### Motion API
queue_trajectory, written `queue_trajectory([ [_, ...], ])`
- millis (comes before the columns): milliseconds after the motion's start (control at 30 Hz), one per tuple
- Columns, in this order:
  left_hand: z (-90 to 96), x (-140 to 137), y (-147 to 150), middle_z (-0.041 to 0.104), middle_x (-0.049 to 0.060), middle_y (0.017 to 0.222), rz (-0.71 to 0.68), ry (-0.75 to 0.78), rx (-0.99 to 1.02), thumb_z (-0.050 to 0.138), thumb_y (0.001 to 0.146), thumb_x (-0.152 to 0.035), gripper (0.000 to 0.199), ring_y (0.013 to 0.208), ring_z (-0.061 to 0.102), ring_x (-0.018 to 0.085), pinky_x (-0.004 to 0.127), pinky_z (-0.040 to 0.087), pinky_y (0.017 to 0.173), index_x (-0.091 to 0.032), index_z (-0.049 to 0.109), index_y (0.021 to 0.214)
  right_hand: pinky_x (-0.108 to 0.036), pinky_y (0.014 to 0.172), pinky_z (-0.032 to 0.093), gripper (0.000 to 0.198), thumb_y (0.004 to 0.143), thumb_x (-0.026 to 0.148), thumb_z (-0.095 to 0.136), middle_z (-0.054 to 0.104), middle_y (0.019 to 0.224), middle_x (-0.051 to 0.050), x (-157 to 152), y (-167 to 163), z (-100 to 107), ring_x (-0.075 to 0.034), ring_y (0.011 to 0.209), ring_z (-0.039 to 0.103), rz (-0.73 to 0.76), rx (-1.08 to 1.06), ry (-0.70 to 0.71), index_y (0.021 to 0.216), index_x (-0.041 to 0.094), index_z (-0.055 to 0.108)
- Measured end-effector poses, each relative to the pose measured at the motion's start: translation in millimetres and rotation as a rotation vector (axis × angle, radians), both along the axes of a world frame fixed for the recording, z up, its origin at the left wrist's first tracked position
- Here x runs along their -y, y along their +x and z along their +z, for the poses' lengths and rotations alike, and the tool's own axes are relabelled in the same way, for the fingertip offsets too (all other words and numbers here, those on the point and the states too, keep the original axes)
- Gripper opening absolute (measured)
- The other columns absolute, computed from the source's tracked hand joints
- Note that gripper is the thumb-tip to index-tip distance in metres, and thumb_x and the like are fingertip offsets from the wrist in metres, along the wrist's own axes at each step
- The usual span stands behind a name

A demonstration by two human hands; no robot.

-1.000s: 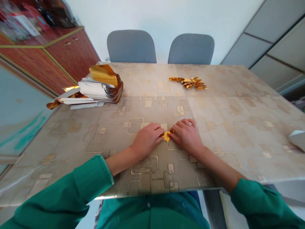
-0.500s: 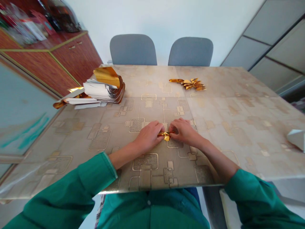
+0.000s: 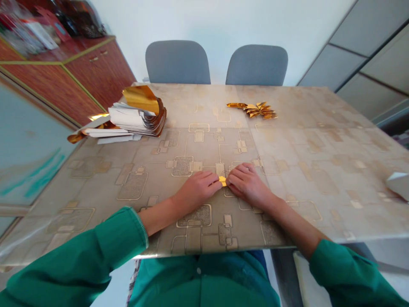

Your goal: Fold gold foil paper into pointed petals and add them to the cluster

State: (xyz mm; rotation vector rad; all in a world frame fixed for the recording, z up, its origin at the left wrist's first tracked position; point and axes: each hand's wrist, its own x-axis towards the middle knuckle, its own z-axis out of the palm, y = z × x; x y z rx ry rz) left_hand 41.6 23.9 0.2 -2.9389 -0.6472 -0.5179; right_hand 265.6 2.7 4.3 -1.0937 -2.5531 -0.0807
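Observation:
Between my two hands, low over the patterned tablecloth, is a small piece of gold foil paper [image 3: 222,181]. My left hand [image 3: 200,188] pinches its left end, with the fingers closed. On the other end, the fingers of my right hand [image 3: 246,182] are closed too. Only a short bright strip shows between the fingertips; the rest of the piece is covered by them. Farther back on the table lies a group of folded gold foil pieces [image 3: 260,111], fanned out beside one slim piece. At the back left sits a thick stack of gold-and-white foil paper [image 3: 131,117].
The table [image 3: 297,170] wears a beige patterned cover. Two grey chairs [image 3: 177,62] stand behind it against the wall. A white paper object [image 3: 398,185] lies at the right edge. A reddish wooden cabinet [image 3: 99,70] holding bags stands at the back left.
My hands have flattened and lowered around the gold foil, which now shows as a smooth narrow strip instead of a crumpled, raised shape. The view has tilted slightly.

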Motion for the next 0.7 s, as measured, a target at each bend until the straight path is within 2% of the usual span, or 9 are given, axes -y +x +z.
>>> queue_trajectory([
  [167,-2.4,8.3,-11.0,0.064,0.005,0.093,-0.053,0.048,-0.087,0.046,0.1,-0.018,0.021,0.086,0.057,0.019,0.033,0.043,0.077,-0.013,0.061,0.115,-0.039,0.094,0.033,0.016,0.097,0.025,0.051,0.065,0.09,-0.005,10.4,-1.6,6.2,-0.02,0.092,0.052,0.058,0.036,-0.084,0.095,0.019,0.065],
  [267,-4.7,16.9,-14.1,0.066,0.006,0.098,-0.017,0.046,-0.099,0.049,0.1,-0.025,0.027,0.089,0.058,0.02,0.035,0.043,0.08,-0.011,0.059,0.12,-0.039,0.095,0.034,0.018,0.098,0.024,0.051,0.068,0.091,-0.005,19.4,-3.7,3.3,-0.02,0.093,0.054,0.033,0.02,-0.029,0.104,0.018,0.067],
  [400,-4.4,27.7,-18.5,0.065,0.009,0.119,0.028,0.018,-0.129,0.055,0.097,-0.036,0.039,0.102,0.059,0.023,0.039,0.04,0.091,-0.012,0.056,0.128,-0.041,0.1,0.033,0.022,0.099,0.022,0.051,0.072,0.102,-0.003,29.5,2.1,-3.9,-0.019,0.096,0.056,0.016,0.014,0.043,0.115,0.02,0.066],
  [567,-2.7,34.3,-32.0,0.056,0.01,0.141,0.045,-0.041,-0.138,0.057,0.095,-0.045,0.05,0.118,0.054,0.025,0.044,0.031,0.106,-0.015,0.052,0.135,-0.043,0.107,0.03,0.02,0.097,0.025,0.056,0.074,0.109,0.001,34.4,12.5,-5.6,-0.018,0.095,0.059,-0.029,-0.074,0.046,0.113,0.025,0.068],
  [700,-1.2,32.2,-35.6,0.055,0.008,0.142,0.037,-0.118,-0.102,0.055,0.097,-0.044,0.047,0.12,0.054,0.025,0.045,0.029,0.11,-0.016,0.053,0.134,-0.045,0.108,0.03,0.019,0.096,0.026,0.057,0.074,0.11,0.001,33.3,14.9,-3.5,-0.019,0.095,0.059,-0.018,-0.12,0.022,0.111,0.024,0.069],
])
